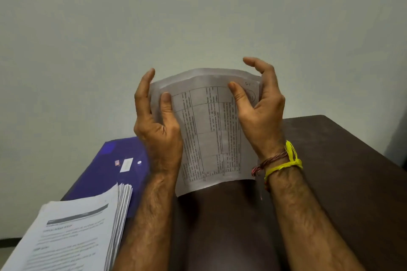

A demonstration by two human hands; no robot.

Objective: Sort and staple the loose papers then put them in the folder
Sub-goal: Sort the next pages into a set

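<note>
I hold a small bundle of printed sheets (209,130) upright above the dark table (330,171), its lower edge just over the tabletop. A table of text shows on the front sheet. My left hand (158,125) grips the bundle's left edge, thumb on the front and fingers behind. My right hand (257,112) grips the right edge the same way, its index finger raised above the top corner. A thick stack of loose printed papers (72,233) lies at the lower left. A purple folder (105,167) lies shut behind that stack. No stapler is in view.
A plain pale wall (198,17) rises right behind the table. The table's far right corner (323,116) and right edge show. The paper stack overlaps the folder's near end. Threads, yellow and red, circle my right wrist (279,163).
</note>
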